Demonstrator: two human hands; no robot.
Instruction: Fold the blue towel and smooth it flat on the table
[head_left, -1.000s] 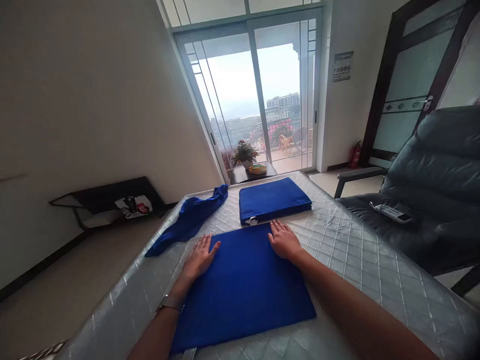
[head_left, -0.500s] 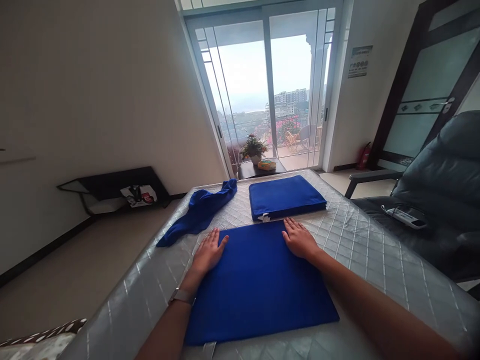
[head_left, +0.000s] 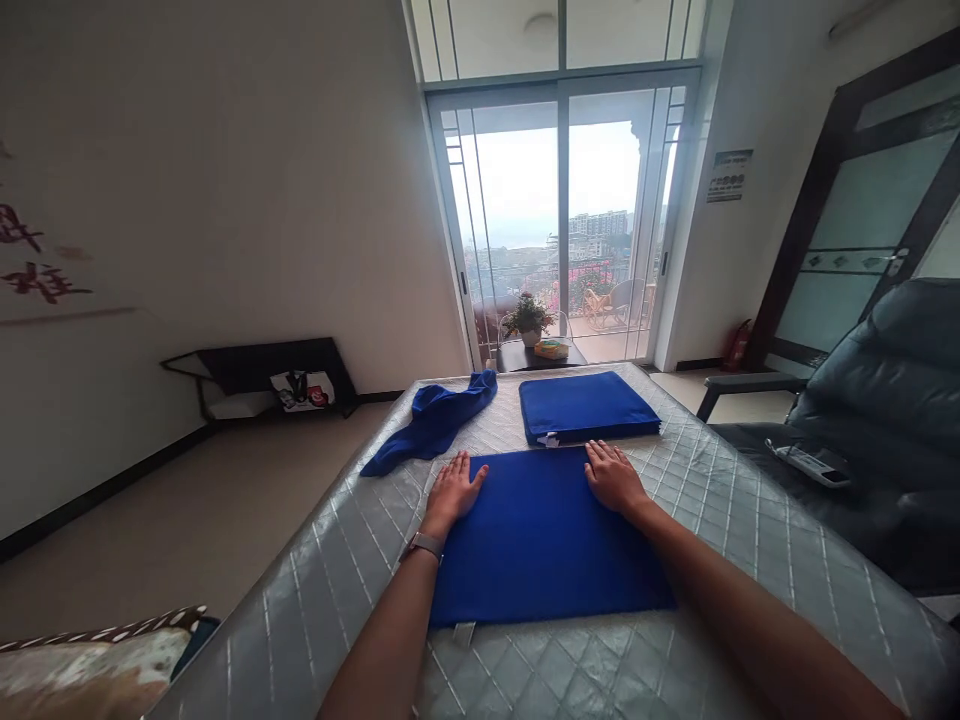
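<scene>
Silver quilted cover [head_left: 337,580], bearing a flat blue cloth [head_left: 547,560] just on the wearer's side of a folded blue stack [head_left: 589,398]; uneven palm pressure could, in judgement, skew or ruck the cloth; left hand [head_left: 452,490] and right hand [head_left: 615,480] lie palm-down at its far corners, fingers extended, grasping nothing; white tag [head_left: 463,634] projects at near edge.

Sliding door [head_left: 562,215]: daylight source, upper centre, whitish glare
Wall [head_left: 277,180]: dim, upper left
Mattress [head_left: 739,530]: soft sheen
Armchair [head_left: 896,390]: shadowed, stretched toward right edge
</scene>
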